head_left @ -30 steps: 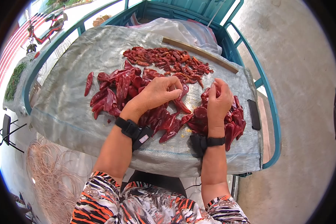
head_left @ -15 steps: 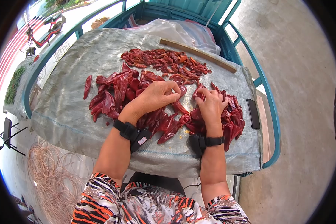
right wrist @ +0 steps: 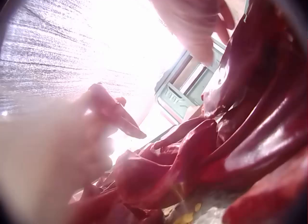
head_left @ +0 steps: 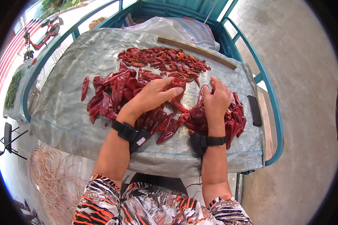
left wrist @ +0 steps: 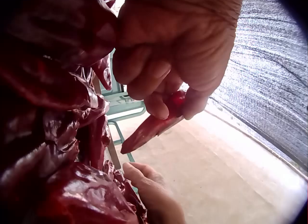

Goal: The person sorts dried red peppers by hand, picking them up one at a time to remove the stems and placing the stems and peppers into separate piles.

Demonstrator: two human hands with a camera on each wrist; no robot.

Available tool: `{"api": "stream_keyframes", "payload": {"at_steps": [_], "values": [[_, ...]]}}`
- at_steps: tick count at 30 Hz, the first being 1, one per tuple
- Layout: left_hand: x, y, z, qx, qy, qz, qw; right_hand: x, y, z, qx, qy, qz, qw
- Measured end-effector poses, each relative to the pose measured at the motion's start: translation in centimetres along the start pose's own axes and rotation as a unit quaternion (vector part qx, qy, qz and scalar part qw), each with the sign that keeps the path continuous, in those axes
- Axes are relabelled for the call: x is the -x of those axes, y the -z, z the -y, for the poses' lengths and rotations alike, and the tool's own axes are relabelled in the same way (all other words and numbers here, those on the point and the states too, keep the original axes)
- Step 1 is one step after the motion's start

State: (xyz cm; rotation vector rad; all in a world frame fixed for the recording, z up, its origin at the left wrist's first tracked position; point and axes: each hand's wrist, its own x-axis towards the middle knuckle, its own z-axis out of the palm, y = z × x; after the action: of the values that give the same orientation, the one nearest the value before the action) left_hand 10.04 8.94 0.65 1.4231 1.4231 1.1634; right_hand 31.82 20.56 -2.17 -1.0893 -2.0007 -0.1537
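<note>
In the left wrist view, my left hand (left wrist: 178,46) pinches a red dried chili pepper (left wrist: 149,130) between thumb and fingers, its tip pointing away. From the head view this left hand (head_left: 154,95) is over the large chilies (head_left: 116,88) heaped at middle left. My right hand (head_left: 218,103) is above the right-hand heap of chilies (head_left: 234,125), thumb and fingers pointing forward. A piece of red chili (right wrist: 113,111) shows between its fingers in the right wrist view, where the hand itself is blurred.
Smaller, darker chili pieces (head_left: 165,60) lie behind the heaps, before a wooden strip (head_left: 197,50). A phone (head_left: 254,110) is at the right of the woven sheet (head_left: 64,112). A teal cart rail (head_left: 268,97) curves around the sides. Yellow seeds are scattered between the heaps.
My right hand dipped to the right-hand heap, fingers on a chili, then rose back with fingers forward. My left hand stayed nearly in place, its thumb now straighter.
</note>
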Motion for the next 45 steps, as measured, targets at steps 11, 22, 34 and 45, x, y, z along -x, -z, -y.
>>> {"api": "stream_keyframes", "payload": {"at_steps": [11, 22, 34, 45], "values": [[-0.1, -0.3, 0.9, -0.037, -0.050, -0.099, 0.993, 0.6, -0.1, -0.2, 0.151, -0.019, 0.191, 0.970], [-0.4, -0.6, 1.4, -0.052, -0.080, -0.107, 0.990, -0.6, 0.9, 2.1, -0.259, -0.003, 0.080, 0.962], [-0.1, -0.2, 0.9, -0.054, -0.089, -0.078, 0.991, -0.8, 2.1, 1.7, -0.308, -0.040, 0.173, 0.935], [-0.2, -0.2, 1.4, -0.034, -0.110, -0.083, 0.990, -0.6, 8.2, 3.5, 0.078, 0.112, 0.361, 0.922]]}}
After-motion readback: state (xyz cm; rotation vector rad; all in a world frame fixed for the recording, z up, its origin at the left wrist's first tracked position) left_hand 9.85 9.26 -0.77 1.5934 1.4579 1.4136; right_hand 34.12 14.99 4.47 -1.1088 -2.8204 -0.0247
